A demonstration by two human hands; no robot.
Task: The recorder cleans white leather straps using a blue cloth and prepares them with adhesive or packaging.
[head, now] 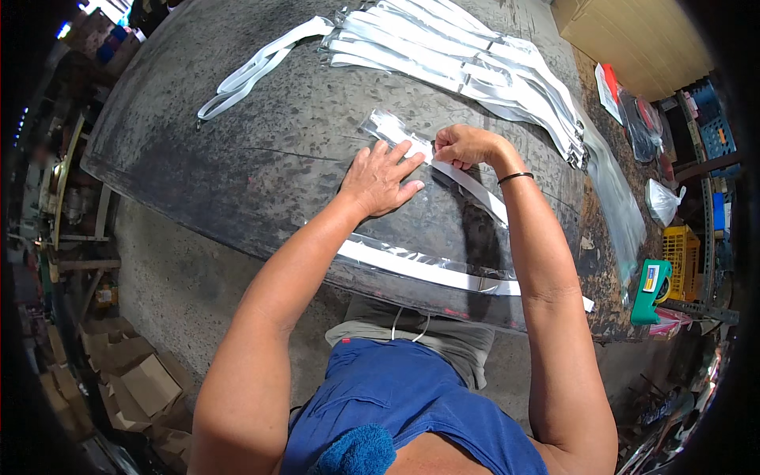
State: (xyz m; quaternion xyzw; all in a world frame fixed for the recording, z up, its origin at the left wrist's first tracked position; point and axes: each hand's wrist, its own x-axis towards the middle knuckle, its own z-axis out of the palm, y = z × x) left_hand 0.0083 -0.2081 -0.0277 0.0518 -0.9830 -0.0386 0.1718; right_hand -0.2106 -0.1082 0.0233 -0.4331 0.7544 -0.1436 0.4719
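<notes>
On the dark worktable (285, 172), a white strap partly in a clear plastic sleeve (475, 184) runs diagonally under my hands. My left hand (386, 178) lies spread, its fingertips pressing on the sleeved strap. Beside it, my right hand (463, 147) has its fingers curled and pinches the strap or the sleeve's edge; which one cannot be told. Nearer me, another white strap in clear plastic (415, 267) lies along the table's front edge, partly hidden by my right forearm. Beyond my hands is a pile of sleeved white straps (439, 59) with metal clips.
A looped white strap (255, 71) lies at the far left. Clear plastic sleeves (617, 214) lie on the right, near a green tape dispenser (650, 291), a yellow crate (680, 261) and a white plastic bag (662, 202). A large cardboard box (635, 41) stands at the back right.
</notes>
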